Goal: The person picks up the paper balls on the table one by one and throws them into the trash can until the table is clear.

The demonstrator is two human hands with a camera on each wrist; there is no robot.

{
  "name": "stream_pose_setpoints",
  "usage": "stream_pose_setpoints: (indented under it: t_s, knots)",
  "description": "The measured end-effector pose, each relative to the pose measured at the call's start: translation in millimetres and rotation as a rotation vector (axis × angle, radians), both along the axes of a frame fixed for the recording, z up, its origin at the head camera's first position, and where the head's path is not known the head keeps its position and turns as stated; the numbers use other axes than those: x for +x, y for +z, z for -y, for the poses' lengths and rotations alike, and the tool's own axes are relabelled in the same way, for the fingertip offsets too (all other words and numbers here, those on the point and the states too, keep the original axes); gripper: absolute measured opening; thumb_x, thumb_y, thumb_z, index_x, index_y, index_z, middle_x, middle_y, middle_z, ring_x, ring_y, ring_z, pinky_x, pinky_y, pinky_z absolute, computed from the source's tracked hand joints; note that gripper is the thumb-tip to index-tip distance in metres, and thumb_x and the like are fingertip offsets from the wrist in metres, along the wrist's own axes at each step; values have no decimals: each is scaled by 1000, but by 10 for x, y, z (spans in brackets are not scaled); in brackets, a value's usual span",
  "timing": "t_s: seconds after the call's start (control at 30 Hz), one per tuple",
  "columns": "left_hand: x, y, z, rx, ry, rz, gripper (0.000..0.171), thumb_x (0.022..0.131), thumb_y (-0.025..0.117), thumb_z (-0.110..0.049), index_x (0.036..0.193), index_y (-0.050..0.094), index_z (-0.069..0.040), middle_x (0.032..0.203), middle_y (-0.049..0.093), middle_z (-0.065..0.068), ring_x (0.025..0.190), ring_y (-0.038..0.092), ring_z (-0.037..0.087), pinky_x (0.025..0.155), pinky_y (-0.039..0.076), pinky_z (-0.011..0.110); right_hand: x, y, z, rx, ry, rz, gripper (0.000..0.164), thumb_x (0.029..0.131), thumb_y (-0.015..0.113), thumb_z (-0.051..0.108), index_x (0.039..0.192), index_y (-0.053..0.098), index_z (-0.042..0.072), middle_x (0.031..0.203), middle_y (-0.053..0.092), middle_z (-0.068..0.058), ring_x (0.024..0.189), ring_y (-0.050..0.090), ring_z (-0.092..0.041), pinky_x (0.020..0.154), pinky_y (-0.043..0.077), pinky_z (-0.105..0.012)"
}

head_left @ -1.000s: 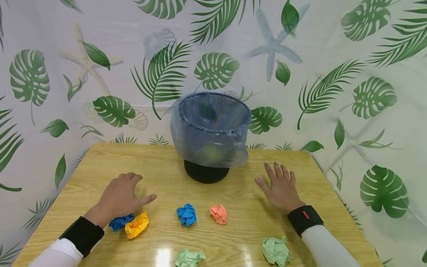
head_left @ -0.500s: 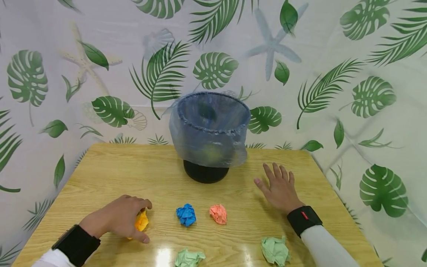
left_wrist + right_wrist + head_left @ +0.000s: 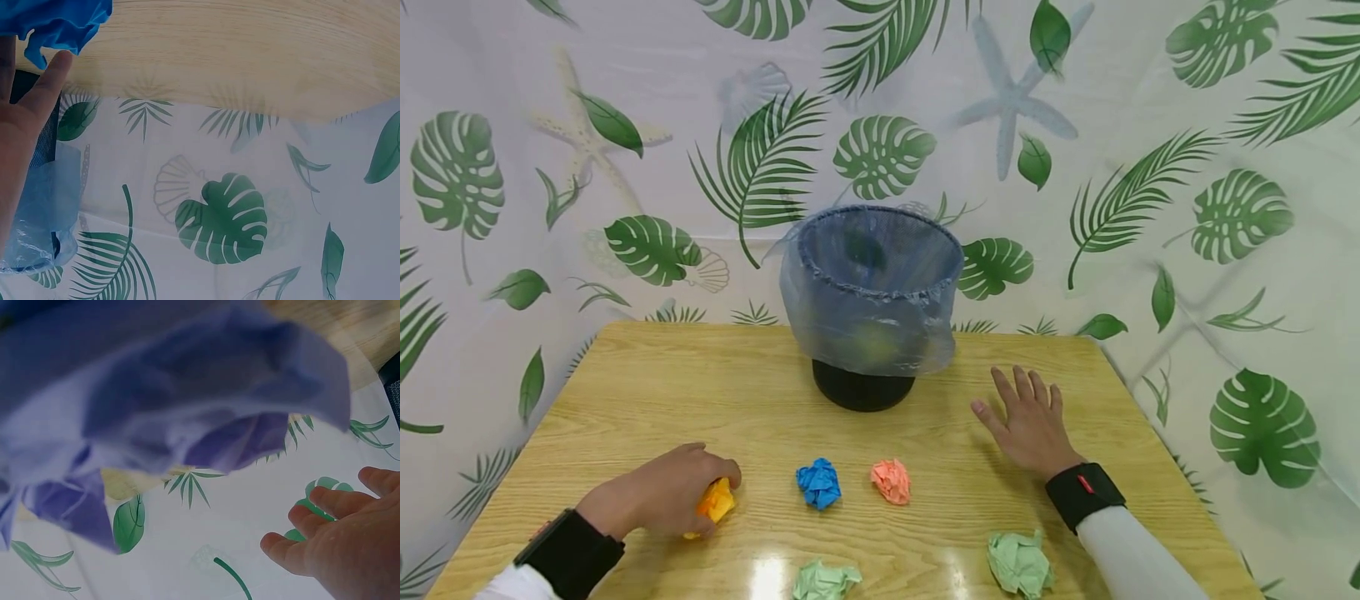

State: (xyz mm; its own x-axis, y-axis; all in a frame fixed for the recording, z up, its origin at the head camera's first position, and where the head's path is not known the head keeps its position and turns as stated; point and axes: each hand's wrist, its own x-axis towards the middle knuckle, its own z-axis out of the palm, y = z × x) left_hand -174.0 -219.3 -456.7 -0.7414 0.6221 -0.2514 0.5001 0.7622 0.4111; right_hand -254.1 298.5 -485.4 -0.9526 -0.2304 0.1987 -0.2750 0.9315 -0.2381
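In the head view my left hand point(image 3: 673, 493) curls over a crumpled yellow paper ball point(image 3: 717, 502) at the front left, thumb and fingers on either side of it. A blue crumpled paper point(image 3: 59, 22) shows close up in the left wrist view, by a finger; the hand covers it in the head view. My right hand point(image 3: 1033, 425) is spread with relaxed fingers over the right of the table, holding nothing. A purple crumpled paper point(image 3: 206, 394) looms near the camera in the right wrist view; the head view does not show it.
A black waste bin point(image 3: 861, 392) lined with a translucent blue bag point(image 3: 880, 337) stands at the back middle. On the wooden table point(image 3: 700, 367) lie a blue paper ball point(image 3: 818, 483), a pink one point(image 3: 892, 482) and two green ones point(image 3: 1019, 564). A leaf-patterned cloth hangs behind.
My left hand has come down and back toward me onto the yellow paper ball, and its fingers have closed around it. The blue paper beside it is now covered. My right hand stays put.
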Motion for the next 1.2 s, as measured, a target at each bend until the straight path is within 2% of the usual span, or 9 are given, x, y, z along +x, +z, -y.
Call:
stream_pose_setpoints:
  t_s: [0.1,0.13,0.3,0.5,0.67,0.83,1.03,1.2]
  knots:
    - [-10,5,-13,30,1,-10,38,79,91,-24,111,70,-21,100,64,-12,84,51,12,81,52,36,-2,-10,-5,0,-2,-3,77,105,45,59,161,33,7,162,26,-32,149,17,-54,115,3,-75]
    - [-15,2,-17,42,-5,-15,37,80,90,-24,111,70,-21,99,64,-12,82,51,11,78,51,34,-1,-13,-7,-1,-2,-3,77,105,45,59,161,33,7,162,26,-32,149,17,-54,115,3,-75]
    - [-47,12,-57,99,22,-50,36,80,89,-25,109,68,-25,99,63,-13,82,54,9,76,53,32,6,-28,-11,-2,-6,-2,78,105,45,60,161,33,7,162,25,-31,149,17,-54,115,3,-75]
    - [-128,122,-95,202,71,-170,37,81,89,-24,111,67,-24,106,68,-8,84,56,11,77,57,32,16,-56,-15,-6,-7,7,78,105,44,60,162,32,8,163,24,-31,150,16,-54,115,1,-75]
    - [-212,293,-142,332,89,-304,41,82,88,-20,116,67,-15,108,69,-2,81,58,10,72,58,27,9,-71,-18,-3,-7,-4,77,105,44,60,162,32,8,163,24,-31,150,16,-54,115,2,-75]
    - [-319,482,-233,454,77,-484,49,79,90,-14,120,66,-7,111,71,4,86,63,11,75,59,25,8,-69,-15,1,-5,-5,77,105,44,60,162,32,8,163,24,-31,150,16,-54,116,2,-75]
    - [-438,740,-377,544,51,-682,56,76,92,-12,125,67,-1,116,71,9,91,66,17,76,61,32,30,-38,1,-6,-1,9,78,105,44,60,162,32,8,163,23,-31,150,16,-54,115,1,-75]
    - [-537,999,-518,602,43,-793,51,76,92,-10,120,69,0,111,70,11,92,66,21,76,61,38,32,-21,-8,-1,-4,11,78,105,43,60,162,30,8,164,22,-31,150,15,-54,116,1,-74]
